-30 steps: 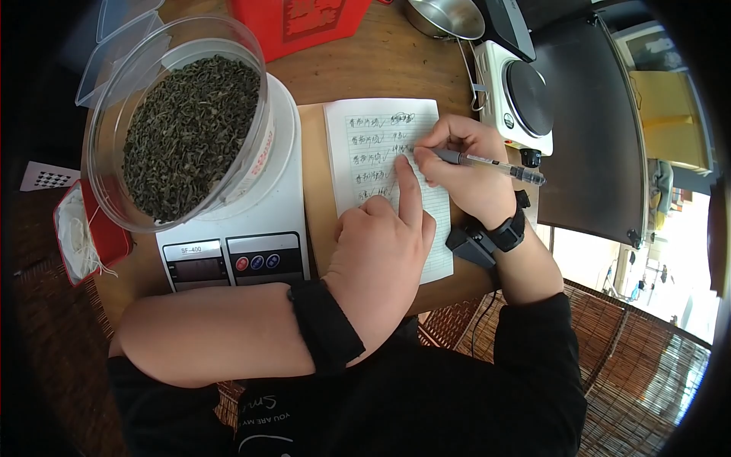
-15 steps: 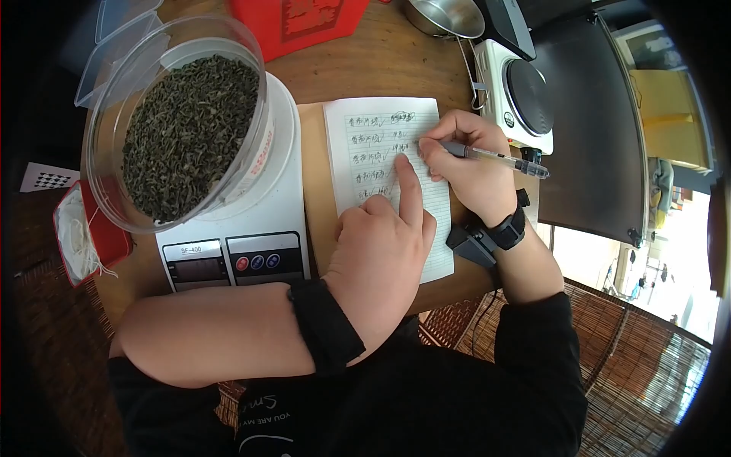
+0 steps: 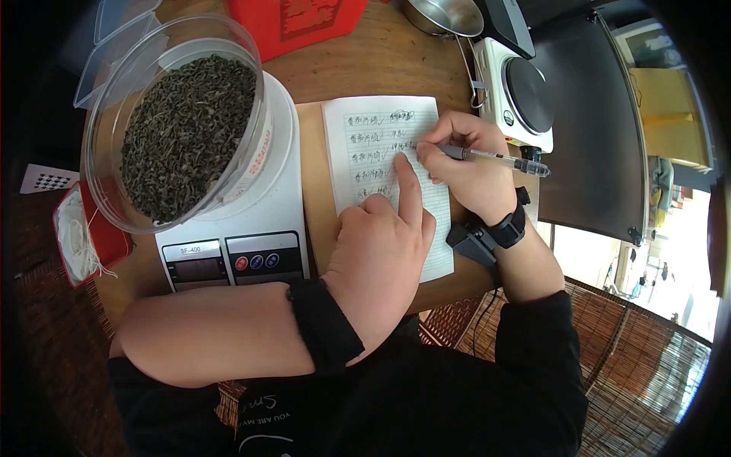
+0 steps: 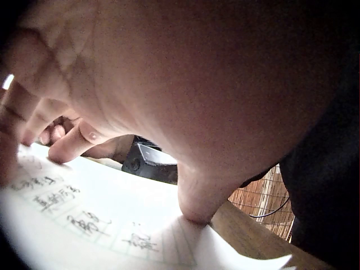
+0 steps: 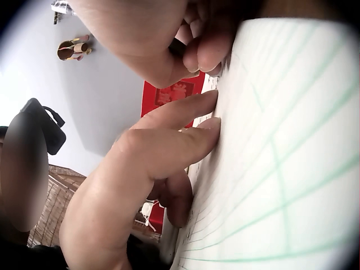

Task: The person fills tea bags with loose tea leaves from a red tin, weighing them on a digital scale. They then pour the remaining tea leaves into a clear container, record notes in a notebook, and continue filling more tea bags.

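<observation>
My right hand (image 3: pixel 476 171) pinches a clear-barrelled pen (image 3: pixel 506 160) with a grey grip, held near the upper right of a lined writing pad (image 3: pixel 438 247). Several rows of handwriting (image 3: pixel 368 139) run down the sheet. On the same pad lies my left hand (image 3: pixel 384 244), its index finger reaching straight to just below the third row, the other fingers bent more. In the left wrist view, the thumb (image 4: pixel 197 197) touches the paper near its edge. The right wrist view shows my left fingers (image 5: pixel 197 140) on the page close to my right hand (image 5: pixel 152 39); the pen tip is hidden there.
Left of the pad, a white kitchen scale (image 3: pixel 289 206) carries a clear round tub (image 3: pixel 95 179) of dried dark-green leaves (image 3: pixel 186 137). A red box (image 3: pixel 297 27), a metal pan (image 3: pixel 445 15) and a white hot plate (image 3: pixel 495 91) stand along the far side. A red container (image 3: pixel 114 236) sits at left.
My right hand and the pen have shifted slightly to the right, and the pen's back end has risen a little in view. The third row's writing looks a bit longer. My left hand stays put.
</observation>
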Action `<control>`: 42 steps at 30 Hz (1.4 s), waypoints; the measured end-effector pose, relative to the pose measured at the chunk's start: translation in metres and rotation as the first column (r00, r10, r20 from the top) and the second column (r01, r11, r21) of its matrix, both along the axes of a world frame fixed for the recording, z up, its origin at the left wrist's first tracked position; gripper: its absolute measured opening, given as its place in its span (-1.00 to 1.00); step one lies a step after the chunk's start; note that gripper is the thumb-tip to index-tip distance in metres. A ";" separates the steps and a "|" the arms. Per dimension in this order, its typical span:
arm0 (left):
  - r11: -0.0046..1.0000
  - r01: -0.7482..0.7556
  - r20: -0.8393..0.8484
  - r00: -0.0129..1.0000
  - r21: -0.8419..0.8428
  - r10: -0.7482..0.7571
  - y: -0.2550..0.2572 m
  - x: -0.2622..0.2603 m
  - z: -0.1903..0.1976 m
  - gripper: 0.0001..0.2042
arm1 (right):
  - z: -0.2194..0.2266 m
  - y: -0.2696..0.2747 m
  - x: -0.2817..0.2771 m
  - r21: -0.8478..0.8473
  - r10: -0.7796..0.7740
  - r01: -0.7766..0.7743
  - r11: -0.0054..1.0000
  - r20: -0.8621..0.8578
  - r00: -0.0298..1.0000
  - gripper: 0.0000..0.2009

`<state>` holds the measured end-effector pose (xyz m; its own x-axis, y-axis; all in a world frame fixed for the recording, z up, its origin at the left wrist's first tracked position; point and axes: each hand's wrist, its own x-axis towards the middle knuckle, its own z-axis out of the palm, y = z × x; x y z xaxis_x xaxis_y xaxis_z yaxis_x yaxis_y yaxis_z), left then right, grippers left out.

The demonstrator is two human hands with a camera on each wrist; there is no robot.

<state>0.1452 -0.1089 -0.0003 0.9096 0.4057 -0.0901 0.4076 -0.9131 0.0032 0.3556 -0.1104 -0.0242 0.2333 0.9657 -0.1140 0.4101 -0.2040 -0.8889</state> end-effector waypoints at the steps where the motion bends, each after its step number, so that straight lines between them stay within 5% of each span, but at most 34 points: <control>1: 1.000 -0.002 -0.001 1.000 -0.007 0.002 0.000 0.000 0.000 -0.21 | 0.001 0.000 0.000 -0.010 -0.008 0.008 1.000 -0.014 1.000 -0.90; 42: 1.000 0.004 -0.017 1.000 -0.020 -0.004 0.001 0.001 0.001 -0.20 | 0.005 0.001 0.000 -0.044 -0.042 0.038 0.998 -0.087 0.995 -0.91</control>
